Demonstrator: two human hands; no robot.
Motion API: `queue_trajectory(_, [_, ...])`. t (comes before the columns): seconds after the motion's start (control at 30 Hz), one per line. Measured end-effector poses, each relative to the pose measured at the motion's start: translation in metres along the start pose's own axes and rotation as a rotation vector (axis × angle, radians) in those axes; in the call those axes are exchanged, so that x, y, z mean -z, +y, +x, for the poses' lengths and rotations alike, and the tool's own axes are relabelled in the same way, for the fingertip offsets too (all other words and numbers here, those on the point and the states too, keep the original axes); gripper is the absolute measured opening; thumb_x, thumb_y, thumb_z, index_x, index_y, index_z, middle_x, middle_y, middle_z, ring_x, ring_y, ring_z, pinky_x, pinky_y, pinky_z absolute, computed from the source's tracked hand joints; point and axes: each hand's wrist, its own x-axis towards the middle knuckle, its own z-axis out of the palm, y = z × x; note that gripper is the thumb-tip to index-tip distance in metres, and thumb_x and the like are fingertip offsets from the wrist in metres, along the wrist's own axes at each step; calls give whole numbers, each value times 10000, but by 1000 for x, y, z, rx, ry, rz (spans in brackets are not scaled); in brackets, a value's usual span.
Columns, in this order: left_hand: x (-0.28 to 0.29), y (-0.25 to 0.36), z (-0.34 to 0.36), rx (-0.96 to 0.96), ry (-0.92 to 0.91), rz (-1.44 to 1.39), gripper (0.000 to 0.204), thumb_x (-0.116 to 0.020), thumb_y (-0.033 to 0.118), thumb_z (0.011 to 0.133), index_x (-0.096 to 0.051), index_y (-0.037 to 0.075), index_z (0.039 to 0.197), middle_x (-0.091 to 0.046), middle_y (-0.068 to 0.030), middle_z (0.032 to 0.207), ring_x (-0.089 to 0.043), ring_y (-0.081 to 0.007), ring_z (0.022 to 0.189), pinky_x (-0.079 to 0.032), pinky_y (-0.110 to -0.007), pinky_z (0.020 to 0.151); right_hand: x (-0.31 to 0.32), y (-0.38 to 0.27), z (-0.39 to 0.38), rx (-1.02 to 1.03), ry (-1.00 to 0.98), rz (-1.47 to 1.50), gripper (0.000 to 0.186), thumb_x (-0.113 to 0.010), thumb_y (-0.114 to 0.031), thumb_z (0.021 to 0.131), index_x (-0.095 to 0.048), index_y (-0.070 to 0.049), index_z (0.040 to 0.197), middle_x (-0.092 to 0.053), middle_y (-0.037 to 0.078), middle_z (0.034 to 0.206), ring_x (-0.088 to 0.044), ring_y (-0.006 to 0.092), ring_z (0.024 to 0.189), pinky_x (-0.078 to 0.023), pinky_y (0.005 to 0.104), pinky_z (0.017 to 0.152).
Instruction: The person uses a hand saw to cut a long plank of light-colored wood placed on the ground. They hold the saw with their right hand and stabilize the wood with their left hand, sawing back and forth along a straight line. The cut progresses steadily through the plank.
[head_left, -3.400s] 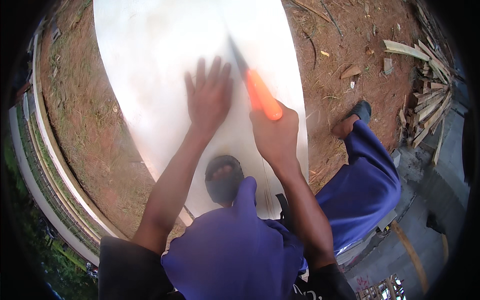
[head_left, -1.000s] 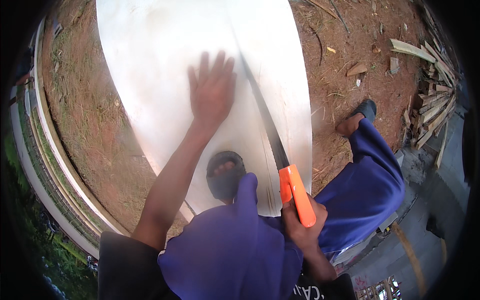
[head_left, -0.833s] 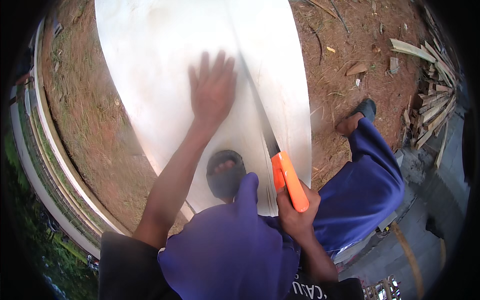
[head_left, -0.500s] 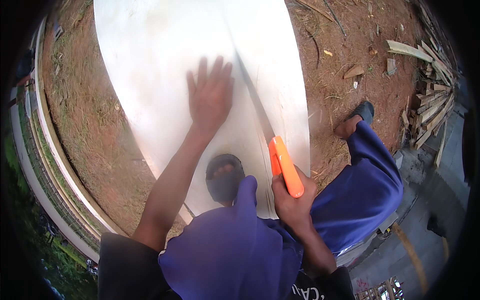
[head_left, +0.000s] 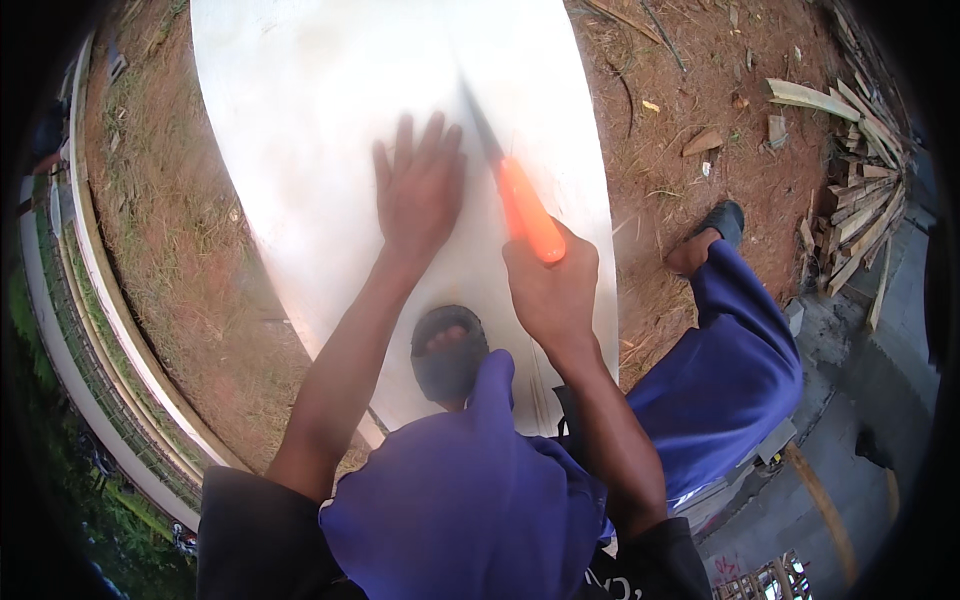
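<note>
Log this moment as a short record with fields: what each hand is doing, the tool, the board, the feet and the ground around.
Left hand: flat, fingers spread, pressing on the board
Right hand: closed around the saw's orange grip
Saw: orange grip, dark blade blurred, angled up and left across the board
Board: large pale sheet lying on the ground
Left foot: in a dark sandal, planted on the board's near edge
Right foot: off the board, on the dirt
Ground: reddish dirt with dry straw
Scrap wood: pile of offcuts at far right
</note>
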Motion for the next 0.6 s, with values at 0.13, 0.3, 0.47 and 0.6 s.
queue_trajectory(0.13, [0, -4, -1, -1, 25, 5, 372, -600, 278, 1026, -669, 140, 1364, -561, -79, 1506, -375, -367, 1494, -220, -640, 1204, 67, 26, -134, 53, -32, -100, 404, -620, 81, 826, -656, 137, 1225, -693, 106, 781, -667, 108, 691, -534, 252, 663])
queue_trajectory(0.3, [0, 0, -2, 11, -8, 22, 371, -599, 276, 1028, -668, 134, 1363, -570, -78, 1496, -386, -370, 1487, -223, -638, 1203, 56, 38, -111, -33, -31, -24, 395, -600, 87, 840, -655, 133, 1228, -656, 78, 734, -612, 78, 650, -504, 249, 615])
queue_trajectory(0.47, [-7, 3, 1, -42, 29, -32, 365, -601, 274, 1026, -673, 139, 1357, -574, -72, 1493, -392, -364, 1485, -227, -637, 1202, -15, -2, 38, 16, -34, -82, 192, -615, -43, 869, -665, 70, 1015, -484, 45, 619, -476, 93, 587, -428, 316, 562])
queue_trajectory(0.6, [3, -6, -2, 13, 20, 35, 356, -607, 269, 1023, -682, 135, 1343, -575, -73, 1492, -396, -362, 1483, -230, -636, 1201, 21, 18, -41, -89, -26, 40, 178, -622, -4, 873, -673, 87, 1018, -541, 31, 656, -488, 69, 608, -433, 281, 559])
